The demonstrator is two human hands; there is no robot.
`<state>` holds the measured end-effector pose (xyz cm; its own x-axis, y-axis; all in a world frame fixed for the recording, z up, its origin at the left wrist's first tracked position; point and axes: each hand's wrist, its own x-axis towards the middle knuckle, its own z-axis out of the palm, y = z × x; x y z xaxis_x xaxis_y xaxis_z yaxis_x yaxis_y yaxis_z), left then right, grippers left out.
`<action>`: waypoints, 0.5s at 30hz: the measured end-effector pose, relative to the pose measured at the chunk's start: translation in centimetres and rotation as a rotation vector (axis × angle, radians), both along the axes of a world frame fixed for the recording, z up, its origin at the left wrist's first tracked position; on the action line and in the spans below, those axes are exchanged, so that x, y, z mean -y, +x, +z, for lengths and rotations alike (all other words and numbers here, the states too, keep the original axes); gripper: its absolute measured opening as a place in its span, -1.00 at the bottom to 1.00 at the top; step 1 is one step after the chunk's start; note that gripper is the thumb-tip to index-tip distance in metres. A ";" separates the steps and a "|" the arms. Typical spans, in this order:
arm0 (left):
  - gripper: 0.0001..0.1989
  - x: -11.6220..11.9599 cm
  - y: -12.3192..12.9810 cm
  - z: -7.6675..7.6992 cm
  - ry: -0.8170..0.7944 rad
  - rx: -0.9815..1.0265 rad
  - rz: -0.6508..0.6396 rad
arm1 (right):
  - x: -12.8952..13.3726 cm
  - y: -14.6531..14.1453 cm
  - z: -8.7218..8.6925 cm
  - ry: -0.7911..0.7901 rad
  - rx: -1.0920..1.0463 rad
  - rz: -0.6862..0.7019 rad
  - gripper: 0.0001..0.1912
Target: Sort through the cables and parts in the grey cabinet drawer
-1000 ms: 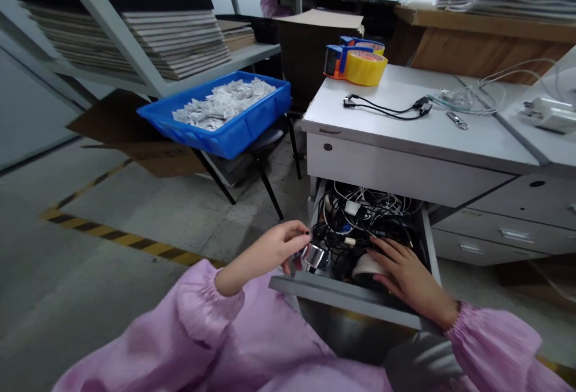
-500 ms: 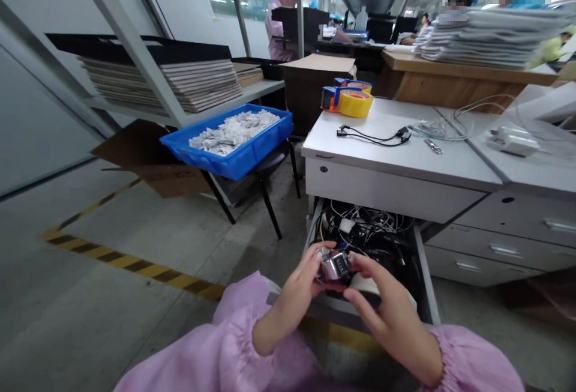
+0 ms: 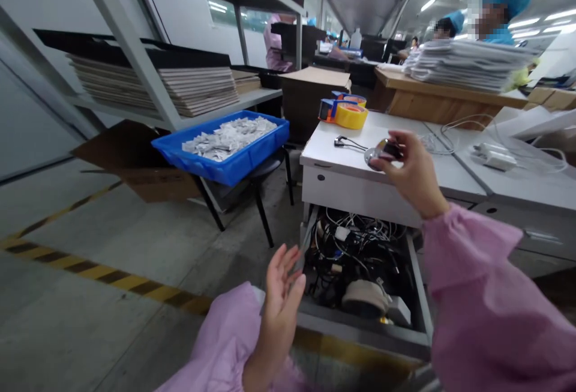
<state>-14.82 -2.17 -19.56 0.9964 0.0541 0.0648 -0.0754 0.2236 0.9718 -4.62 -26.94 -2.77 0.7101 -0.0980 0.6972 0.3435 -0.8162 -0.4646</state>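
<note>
My right hand (image 3: 411, 170) grips a shiny chrome tally counter (image 3: 374, 155) between thumb and fingers, just above the front of the white desktop (image 3: 321, 144). Part of the counter is hidden by the fingers. My left hand (image 3: 281, 302) is raised with its fingers apart and nothing in it, left of the pulled-out drawer (image 3: 420, 284). Inside that drawer lie tangled black and white cables (image 3: 360, 224), a white plug-like block (image 3: 342, 233) and a roll of beige tape (image 3: 365, 293). A black cable (image 3: 348, 142) rests on the desktop, partly covered by my right hand.
Yellow tape in dispensers (image 3: 351, 116) stands at the desk's back left. White chargers (image 3: 495, 156) and cables lie to the right. A blue tray (image 3: 225, 167) of small white packets rests on a stool at left, beside a shelf (image 3: 261, 99). Co-workers (image 3: 499, 26) are in the background.
The tally counter has gone from between both hands over the drawer up to the desktop in my right hand. My left hand has let go and moved slightly left and down.
</note>
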 end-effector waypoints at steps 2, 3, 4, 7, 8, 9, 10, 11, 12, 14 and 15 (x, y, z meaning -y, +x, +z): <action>-0.37 -1.0 0.1 -0.3 0.056 -0.002 0.031 | 0.9 2.6 0.3 0.036 -0.146 0.015 -0.28; -0.37 -1.3 0.1 -0.6 0.081 -0.009 0.041 | 1.1 3.5 0.4 0.035 -0.186 0.013 -0.28; -0.38 -1.7 0.3 -0.8 0.103 -0.015 0.047 | 1.3 4.2 0.4 0.004 -0.210 0.009 -0.31; -0.43 -2.5 0.7 -1.2 0.178 -0.007 0.038 | 1.2 4.3 0.4 -0.125 -0.170 -0.060 -0.42; -0.44 -2.8 0.9 -1.3 0.223 0.002 0.030 | 0.8 3.7 0.2 -0.171 -0.111 -0.084 -0.42; -0.46 -3.0 1.0 -1.4 0.288 0.010 0.027 | 0.2 2.8 -0.2 -0.216 -0.030 -0.091 -0.43; -0.48 -3.3 1.1 -1.4 0.371 0.016 0.022 | -0.7 1.6 -1.1 -0.264 0.060 -0.079 -0.46; -0.52 -3.6 1.2 -1.5 0.465 0.021 0.016 | -1.9 0.1 -2.3 -0.305 0.138 -0.026 -0.48; -0.55 -3.8 1.3 -1.6 0.558 0.026 0.002 | -3.4 -1.4 -4.0 -0.323 0.151 0.064 -0.56; -0.63 -4.1 1.3 -1.9 0.710 0.038 -0.047 | -6.4 -4.1 -8.4 -0.383 -0.068 0.272 -0.74; -0.67 -4.2 1.3 -2.0 0.761 0.046 -0.081 | -7.9 -5.1 -10.8 -0.443 -0.249 0.313 -0.73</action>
<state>-13.51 2.06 -21.60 0.9908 -0.0952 0.0964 -0.1313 -0.4996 0.8562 -9.69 -19.06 -13.53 0.8060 0.4039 0.4328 0.5230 -0.8284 -0.2007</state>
